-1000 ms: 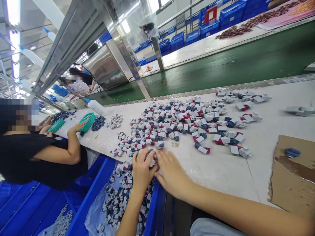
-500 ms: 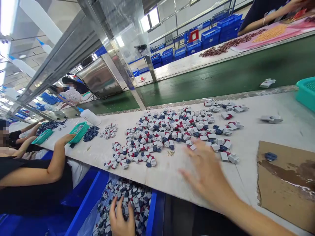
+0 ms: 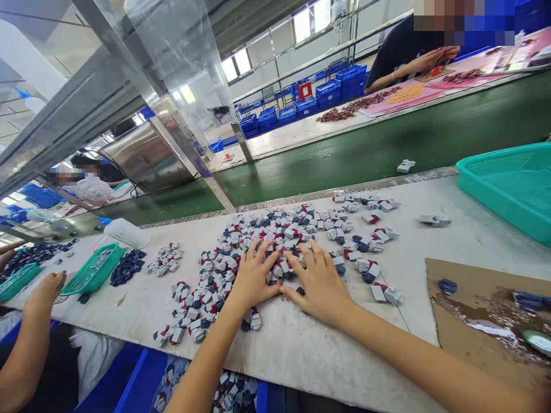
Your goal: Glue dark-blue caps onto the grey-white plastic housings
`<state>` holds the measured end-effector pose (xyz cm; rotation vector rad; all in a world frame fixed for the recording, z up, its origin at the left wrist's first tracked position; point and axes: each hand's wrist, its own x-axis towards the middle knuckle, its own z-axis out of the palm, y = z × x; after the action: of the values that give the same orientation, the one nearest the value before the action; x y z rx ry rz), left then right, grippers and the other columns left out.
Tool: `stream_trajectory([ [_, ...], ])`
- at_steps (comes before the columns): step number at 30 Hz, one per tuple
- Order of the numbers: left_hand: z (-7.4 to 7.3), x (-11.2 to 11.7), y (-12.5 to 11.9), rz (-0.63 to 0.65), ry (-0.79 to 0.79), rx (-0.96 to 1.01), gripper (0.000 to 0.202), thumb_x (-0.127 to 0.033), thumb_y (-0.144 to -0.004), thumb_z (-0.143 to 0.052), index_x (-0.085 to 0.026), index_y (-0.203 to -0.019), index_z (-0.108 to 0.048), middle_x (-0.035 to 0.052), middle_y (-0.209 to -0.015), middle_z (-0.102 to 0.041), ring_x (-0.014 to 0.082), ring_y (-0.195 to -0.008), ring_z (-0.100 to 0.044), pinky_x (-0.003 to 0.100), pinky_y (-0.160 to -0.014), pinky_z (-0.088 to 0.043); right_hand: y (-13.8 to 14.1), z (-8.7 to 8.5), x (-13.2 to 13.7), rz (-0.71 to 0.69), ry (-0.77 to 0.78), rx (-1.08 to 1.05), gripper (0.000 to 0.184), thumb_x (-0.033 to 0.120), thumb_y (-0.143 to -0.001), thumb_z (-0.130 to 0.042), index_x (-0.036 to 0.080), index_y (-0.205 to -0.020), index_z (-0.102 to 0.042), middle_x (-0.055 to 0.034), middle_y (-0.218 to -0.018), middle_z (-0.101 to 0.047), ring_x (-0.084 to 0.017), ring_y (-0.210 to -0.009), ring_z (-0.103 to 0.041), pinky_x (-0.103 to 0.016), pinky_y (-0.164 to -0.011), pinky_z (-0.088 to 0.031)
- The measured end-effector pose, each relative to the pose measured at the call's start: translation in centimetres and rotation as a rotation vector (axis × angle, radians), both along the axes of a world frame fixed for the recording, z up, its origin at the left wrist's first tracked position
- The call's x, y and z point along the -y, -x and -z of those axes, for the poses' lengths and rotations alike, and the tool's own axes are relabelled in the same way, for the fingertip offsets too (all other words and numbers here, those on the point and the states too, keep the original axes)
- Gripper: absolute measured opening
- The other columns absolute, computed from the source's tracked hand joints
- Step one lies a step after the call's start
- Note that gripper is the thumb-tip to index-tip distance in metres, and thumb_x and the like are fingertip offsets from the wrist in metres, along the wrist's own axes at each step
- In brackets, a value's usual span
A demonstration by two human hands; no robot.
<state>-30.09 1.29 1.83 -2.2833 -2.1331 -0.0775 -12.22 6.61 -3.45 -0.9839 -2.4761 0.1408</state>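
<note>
I saw the pile of small pieces [image 3: 290, 226] on the table [image 3: 293, 350]; on its near side lay the left hand [image 3: 253, 278] and the right hand [image 3: 322, 284], all fingers spread, pinching nothing that I could see. They were opened so wide, I think, for covering many pieces together. I counted two hands at the pile, one cardboard [image 3: 456, 330] and one large basket [image 3: 499, 203] right of it, one bottle [image 3: 129, 232] left; the pieces were too many for counting.
</note>
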Motion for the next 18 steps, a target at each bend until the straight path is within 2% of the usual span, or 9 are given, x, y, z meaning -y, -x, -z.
stream_trajectory([
  [3, 0.2, 2.3, 1.2, -0.035, -0.013, 0.008, 0.058, -0.033, -0.079, -0.071, -0.019, -0.135, -0.061, 0.021, -0.155, -0.046, 0.0416, -0.135, -0.05, 0.065, -0.111, -0.037, 1.7, -0.3, 2.0, -0.022, 0.003, -0.033, 0.06, 0.059, -0.094, -0.053, 0.022, -0.141, -0.061, -0.0176, -0.145, -0.054, -0.04, -0.139, -0.041, -0.056, -0.114, -0.032],
  [8, 0.6, 3.6, 2.7, -0.037, -0.027, 0.049, 0.066, -0.032, -0.08, -0.072, -0.017, -0.142, -0.055, 0.0227, -0.156, -0.046, 0.0402, -0.139, -0.049, 0.065, -0.115, -0.032, 3.2, 0.4, 3.2, -0.03, -0.044, -0.09, 0.056, 0.055, -0.096, -0.053, 0.022, -0.14, -0.061, -0.0136, -0.144, -0.056, -0.037, -0.14, -0.041, -0.052, -0.114, -0.034],
  [11, 0.8, 3.5, 3.0, -0.04, -0.047, 0.072, 0.081, -0.046, -0.081, -0.074, -0.017, -0.151, -0.045, 0.0238, -0.158, -0.043, 0.0404, -0.141, -0.047, 0.065, -0.115, -0.033, 2.2, 0.8, 3.0, -0.076, -0.109, -0.138, 0.058, 0.057, -0.099, -0.046, 0.02, -0.142, -0.059, -0.0149, -0.148, -0.052, -0.037, -0.141, -0.039, -0.053, -0.113, -0.035],
  [13, 0.8, 3.4, 2.9, -0.047, -0.065, 0.079, 0.09, -0.059, -0.078, -0.074, -0.02, -0.152, -0.043, 0.0213, -0.16, -0.041, 0.0386, -0.143, -0.046, 0.062, -0.117, -0.032, 0.6, 0.5, 2.8, -0.128, -0.152, -0.193, 0.058, 0.055, -0.102, -0.038, 0.017, -0.143, -0.056, -0.018, -0.15, -0.049, -0.039, -0.144, -0.035, -0.056, -0.112, -0.034],
  [15, 0.8, 3.3, 2.8, -0.069, -0.093, 0.078, 0.089, -0.064, -0.079, -0.071, -0.022, -0.152, -0.044, 0.0163, -0.16, -0.042, 0.0336, -0.144, -0.045, 0.056, -0.121, -0.03, -1.3, 0.2, 2.1, -0.193, -0.189, -0.256, 0.059, 0.051, -0.104, -0.033, 0.016, -0.149, -0.047, -0.0195, -0.15, -0.048, -0.037, -0.147, -0.031, -0.057, -0.114, -0.033],
  [16, 0.8, 3.2, 2.8, -0.09, -0.114, 0.076, 0.085, -0.064, -0.081, -0.069, -0.023, -0.152, -0.045, 0.0139, -0.16, -0.044, 0.0305, -0.145, -0.045, 0.052, -0.123, -0.028, -2.3, 0.1, 1.6, -0.235, -0.221, -0.259, 0.062, 0.051, -0.104, -0.034, 0.019, -0.156, -0.035, -0.0181, -0.151, -0.047, -0.035, -0.149, -0.029, -0.056, -0.115, -0.032],
  [18, 0.7, 3.1, 2.8, -0.152, -0.167, 0.069, 0.072, -0.058, -0.09, -0.062, -0.021, -0.15, -0.048, 0.0114, -0.156, -0.05, 0.0255, -0.143, -0.047, 0.045, -0.124, -0.027, -3.9, 0.6, 0.3, -0.207, -0.235, -0.278, 0.067, 0.051, -0.103, -0.034, 0.026, -0.163, -0.019, -0.0176, -0.152, -0.046, -0.035, -0.152, -0.026, -0.061, -0.118, -0.027],
])
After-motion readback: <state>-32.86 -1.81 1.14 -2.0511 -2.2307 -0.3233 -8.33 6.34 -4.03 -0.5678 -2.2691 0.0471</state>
